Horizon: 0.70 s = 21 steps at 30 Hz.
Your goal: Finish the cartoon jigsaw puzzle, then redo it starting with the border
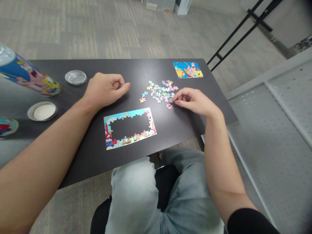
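Observation:
A heap of small pastel jigsaw pieces (159,92) lies loose on the dark table. My right hand (192,100) is at the heap's right edge, thumb and forefinger pinched on a puzzle piece, mostly hidden by the fingertips. One pink piece (169,106) lies just below those fingertips. To the heap's left, my left hand (107,88) rests on the table with its fingers curled in, and nothing shows in it. Nearer to me is a joined jigsaw border (129,140), a rectangular frame of edge pieces around bare tabletop.
A cartoon picture card (188,70) lies at the table's far right corner. On the left are a printed tube (30,74), a metal lid (75,77), a round lid with a white inside (42,111) and a colourful round item (7,127). A grey perforated panel (275,123) stands right of the table (136,159).

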Tool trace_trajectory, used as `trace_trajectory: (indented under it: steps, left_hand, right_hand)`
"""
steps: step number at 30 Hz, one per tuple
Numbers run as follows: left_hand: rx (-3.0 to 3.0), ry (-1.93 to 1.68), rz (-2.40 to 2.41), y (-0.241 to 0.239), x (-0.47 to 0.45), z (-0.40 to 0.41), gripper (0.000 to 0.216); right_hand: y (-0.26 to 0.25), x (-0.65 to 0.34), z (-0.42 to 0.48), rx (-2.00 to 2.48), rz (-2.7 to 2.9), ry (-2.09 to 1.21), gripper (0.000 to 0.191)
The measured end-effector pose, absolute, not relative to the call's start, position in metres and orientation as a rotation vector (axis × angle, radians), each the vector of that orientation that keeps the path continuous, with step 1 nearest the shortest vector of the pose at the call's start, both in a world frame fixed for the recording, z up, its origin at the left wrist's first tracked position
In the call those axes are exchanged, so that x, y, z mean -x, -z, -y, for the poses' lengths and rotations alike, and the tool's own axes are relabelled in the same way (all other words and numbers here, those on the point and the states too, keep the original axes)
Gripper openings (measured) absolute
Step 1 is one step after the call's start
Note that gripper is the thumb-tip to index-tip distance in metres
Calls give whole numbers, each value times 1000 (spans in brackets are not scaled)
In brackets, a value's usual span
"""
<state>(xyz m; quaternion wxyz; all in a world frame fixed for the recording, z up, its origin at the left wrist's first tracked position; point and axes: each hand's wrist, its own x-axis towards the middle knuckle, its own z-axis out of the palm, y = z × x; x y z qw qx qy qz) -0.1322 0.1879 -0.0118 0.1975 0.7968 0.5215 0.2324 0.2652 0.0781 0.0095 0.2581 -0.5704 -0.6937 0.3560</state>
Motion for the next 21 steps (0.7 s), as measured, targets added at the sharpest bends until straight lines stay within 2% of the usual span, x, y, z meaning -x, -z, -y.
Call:
trace_trajectory:
  steps: [4, 11, 17, 21]
  left_hand:
    - [-2224, -634, -1464, 12, 133, -188, 37]
    - [-2242, -639, -1451, 14, 134, -189, 39]
    - [-2251, -634, -1447, 16, 136, -191, 38]
    - [-2261, -629, -1450, 15, 136, -191, 38]
  right_hand:
    - [-2, -275, -81, 1679, 1777, -764, 27]
    - [10, -265, -93, 1682, 1827, -659, 29]
    - [10, -263, -97, 1680, 1766, -767, 26]
    - [11, -261, -97, 1635, 1705, -909, 37]
